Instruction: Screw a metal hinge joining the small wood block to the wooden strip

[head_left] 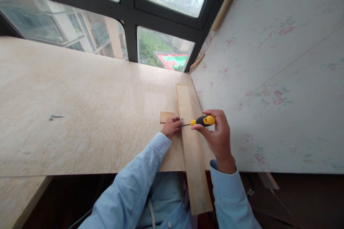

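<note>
My right hand (216,132) is wrapped round the yellow and black handle of a screwdriver (202,120). The screwdriver lies nearly level, its thin shaft pointing left over a long wooden board (192,150). At the board's left edge, the fingers of my left hand (172,127) are closed round a small shiny metal piece (181,119). The screwdriver's tip reaches these fingertips; whether it touches the metal piece I cannot tell. A small flat square of wood (166,117) lies just behind my left hand, partly covered by it.
The long board sticks out past the front edge of the marble-patterned sill (107,114). Far to the left lie a small metal fitting (51,116) and a thin screw-like piece (58,116). A flowered wall (268,78) bounds the right side, and dark-framed windows (129,14) stand behind.
</note>
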A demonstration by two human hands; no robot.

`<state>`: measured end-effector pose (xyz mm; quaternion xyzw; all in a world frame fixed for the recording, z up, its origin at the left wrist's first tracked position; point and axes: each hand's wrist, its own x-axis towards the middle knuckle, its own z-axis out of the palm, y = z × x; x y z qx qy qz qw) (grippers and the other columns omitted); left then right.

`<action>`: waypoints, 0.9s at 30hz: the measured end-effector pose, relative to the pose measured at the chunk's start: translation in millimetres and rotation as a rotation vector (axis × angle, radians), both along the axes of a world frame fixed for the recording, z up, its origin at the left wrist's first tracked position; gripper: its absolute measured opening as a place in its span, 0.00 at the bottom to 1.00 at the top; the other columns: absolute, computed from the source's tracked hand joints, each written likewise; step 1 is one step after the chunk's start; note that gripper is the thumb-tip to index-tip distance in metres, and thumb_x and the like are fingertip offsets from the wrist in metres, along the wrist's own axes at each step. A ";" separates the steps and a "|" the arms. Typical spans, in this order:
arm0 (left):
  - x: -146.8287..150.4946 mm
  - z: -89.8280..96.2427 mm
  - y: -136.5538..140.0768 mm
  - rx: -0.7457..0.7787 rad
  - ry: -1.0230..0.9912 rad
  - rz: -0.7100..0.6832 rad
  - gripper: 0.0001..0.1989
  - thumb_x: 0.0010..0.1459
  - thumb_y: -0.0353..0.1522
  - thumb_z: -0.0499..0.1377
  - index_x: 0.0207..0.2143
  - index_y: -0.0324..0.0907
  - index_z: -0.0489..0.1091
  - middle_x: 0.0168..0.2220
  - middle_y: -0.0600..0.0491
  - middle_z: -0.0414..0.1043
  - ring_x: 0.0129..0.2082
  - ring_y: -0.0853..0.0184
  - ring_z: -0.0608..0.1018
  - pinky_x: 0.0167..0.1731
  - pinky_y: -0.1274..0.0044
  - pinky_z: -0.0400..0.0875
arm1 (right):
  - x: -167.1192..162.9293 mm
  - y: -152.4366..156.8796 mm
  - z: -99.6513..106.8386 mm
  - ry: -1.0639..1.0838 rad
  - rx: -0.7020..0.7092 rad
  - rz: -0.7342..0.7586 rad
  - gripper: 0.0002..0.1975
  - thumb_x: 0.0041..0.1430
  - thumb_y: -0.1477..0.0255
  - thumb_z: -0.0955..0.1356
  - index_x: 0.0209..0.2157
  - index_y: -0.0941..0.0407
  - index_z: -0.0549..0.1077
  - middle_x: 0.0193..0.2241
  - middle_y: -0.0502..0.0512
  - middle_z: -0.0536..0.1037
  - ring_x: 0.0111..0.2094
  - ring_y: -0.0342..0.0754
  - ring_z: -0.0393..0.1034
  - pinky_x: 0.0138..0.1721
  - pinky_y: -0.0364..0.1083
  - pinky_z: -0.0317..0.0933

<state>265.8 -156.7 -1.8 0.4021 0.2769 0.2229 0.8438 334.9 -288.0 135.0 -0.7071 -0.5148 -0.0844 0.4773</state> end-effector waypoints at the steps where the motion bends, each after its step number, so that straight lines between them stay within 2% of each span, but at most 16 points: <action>1: 0.3 -0.7 0.1 -0.002 -0.005 -0.004 0.13 0.40 0.31 0.70 0.31 0.38 0.76 0.31 0.50 0.77 0.28 0.68 0.76 0.26 0.79 0.68 | 0.0 -0.3 -0.1 0.026 -0.008 0.017 0.23 0.50 0.57 0.75 0.45 0.52 0.71 0.42 0.57 0.73 0.46 0.55 0.69 0.50 0.57 0.66; 3: 1.1 -2.9 0.5 -0.005 -0.019 -0.013 0.14 0.40 0.32 0.70 0.32 0.37 0.76 0.32 0.49 0.78 0.29 0.68 0.77 0.27 0.79 0.69 | -1.0 -2.5 -0.4 0.135 -0.018 0.112 0.28 0.54 0.57 0.73 0.53 0.51 0.66 0.51 0.59 0.71 0.53 0.56 0.67 0.55 0.58 0.64; 5: 1.8 -5.5 1.1 -0.001 -0.029 -0.017 0.16 0.39 0.32 0.70 0.33 0.38 0.76 0.33 0.49 0.78 0.29 0.67 0.77 0.27 0.78 0.69 | -3.3 -6.5 -0.4 0.262 -0.028 0.254 0.32 0.58 0.60 0.71 0.61 0.48 0.58 0.61 0.59 0.64 0.61 0.55 0.60 0.60 0.59 0.59; 7: 2.5 -7.8 1.7 0.009 -0.022 -0.012 0.16 0.39 0.32 0.70 0.34 0.38 0.77 0.34 0.49 0.78 0.30 0.67 0.77 0.27 0.78 0.69 | -5.9 -11.1 0.2 0.353 -0.041 0.356 0.31 0.62 0.63 0.68 0.64 0.47 0.55 0.64 0.57 0.61 0.65 0.54 0.55 0.64 0.60 0.54; 9: 2.8 -9.1 2.0 0.017 -0.019 -0.012 0.16 0.39 0.32 0.70 0.34 0.38 0.77 0.34 0.49 0.78 0.30 0.67 0.77 0.27 0.79 0.69 | -7.6 -14.6 0.4 0.402 -0.054 0.384 0.28 0.64 0.66 0.67 0.63 0.46 0.57 0.63 0.57 0.64 0.64 0.53 0.58 0.63 0.60 0.56; 11: 2.7 -9.2 2.0 0.019 -0.023 -0.014 0.16 0.40 0.32 0.70 0.35 0.38 0.77 0.34 0.49 0.78 0.30 0.67 0.77 0.27 0.79 0.69 | -7.6 -15.6 -0.4 0.412 -0.043 0.341 0.25 0.63 0.66 0.68 0.60 0.48 0.62 0.58 0.57 0.70 0.59 0.54 0.65 0.59 0.59 0.62; 14: 2.2 -7.2 1.7 0.011 -0.024 -0.014 0.16 0.39 0.32 0.70 0.34 0.38 0.77 0.34 0.49 0.78 0.30 0.67 0.77 0.26 0.79 0.69 | -5.4 -12.5 -2.3 0.301 0.003 0.175 0.20 0.57 0.65 0.73 0.51 0.50 0.70 0.47 0.57 0.76 0.51 0.54 0.71 0.55 0.59 0.66; 17: 1.4 -4.6 1.2 -0.001 -0.022 -0.013 0.15 0.39 0.32 0.70 0.33 0.38 0.77 0.32 0.49 0.78 0.29 0.68 0.77 0.26 0.79 0.69 | -3.2 -6.9 -3.0 0.133 0.030 0.003 0.21 0.49 0.61 0.76 0.44 0.52 0.73 0.41 0.55 0.75 0.46 0.54 0.71 0.52 0.58 0.66; 20: 1.0 -3.8 1.0 -0.006 -0.016 -0.007 0.14 0.39 0.31 0.69 0.32 0.37 0.76 0.31 0.50 0.77 0.28 0.69 0.76 0.26 0.79 0.69 | -2.1 -3.6 -2.9 0.076 0.004 -0.054 0.25 0.47 0.58 0.77 0.44 0.52 0.71 0.41 0.55 0.74 0.44 0.54 0.70 0.50 0.57 0.66; 22: 1.4 -4.8 1.2 -0.006 -0.018 -0.009 0.14 0.39 0.31 0.69 0.32 0.37 0.76 0.30 0.51 0.77 0.28 0.69 0.76 0.26 0.79 0.69 | -2.7 -4.6 -2.7 0.135 -0.024 -0.002 0.26 0.50 0.57 0.75 0.48 0.51 0.69 0.46 0.57 0.73 0.47 0.54 0.69 0.51 0.57 0.65; 25: 2.5 -7.7 1.7 -0.005 -0.028 -0.014 0.15 0.40 0.32 0.69 0.33 0.37 0.76 0.32 0.50 0.77 0.29 0.68 0.76 0.26 0.79 0.69 | -5.8 -10.7 -1.7 0.309 -0.036 0.194 0.28 0.57 0.61 0.71 0.58 0.48 0.63 0.59 0.58 0.66 0.56 0.53 0.65 0.58 0.57 0.61; 27: 3.3 -9.4 2.0 0.002 -0.027 -0.012 0.15 0.40 0.31 0.69 0.33 0.37 0.76 0.32 0.49 0.77 0.29 0.68 0.76 0.27 0.79 0.69 | -8.3 -15.6 -0.7 0.406 -0.055 0.320 0.28 0.61 0.64 0.69 0.61 0.47 0.59 0.62 0.57 0.63 0.61 0.53 0.61 0.60 0.57 0.59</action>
